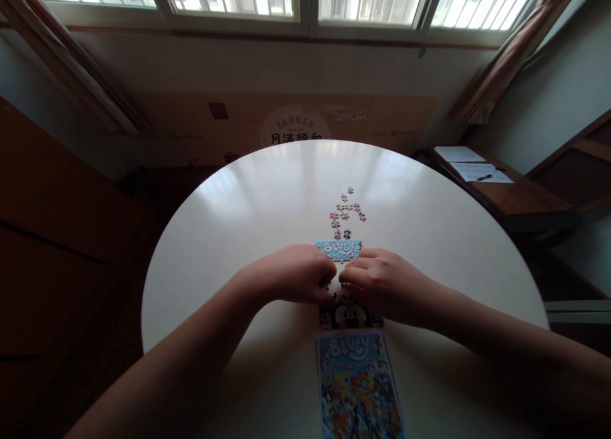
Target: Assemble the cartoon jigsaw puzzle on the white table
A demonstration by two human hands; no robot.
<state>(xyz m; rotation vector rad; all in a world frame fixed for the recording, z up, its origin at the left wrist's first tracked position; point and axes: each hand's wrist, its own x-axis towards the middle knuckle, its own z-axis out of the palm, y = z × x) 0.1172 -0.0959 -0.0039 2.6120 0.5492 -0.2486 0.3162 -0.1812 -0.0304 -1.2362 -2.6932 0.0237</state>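
My left hand [305,273] is curled over the white table, fingers bent down around a small jigsaw puzzle piece [328,287], mostly hidden. Facing it across a narrow gap, my right hand [375,277] has its fingers pinched together at another small jigsaw puzzle piece [344,287]. Just beyond both hands lies a joined blue puzzle strip [340,248] with "BLUEY" lettering, its ends partly covered. Below them a joined dark section with a cartoon face [352,315] lies partly under my right hand. A colourful picture sheet [358,385] with the same lettering is nearest me.
Several loose puzzle pieces [344,216] are scattered past the strip on the round white table [214,235]. To the right, papers and a pen [484,177] rest on a wooden side table [534,194]. A printed cardboard panel [176,118] stands under the window.
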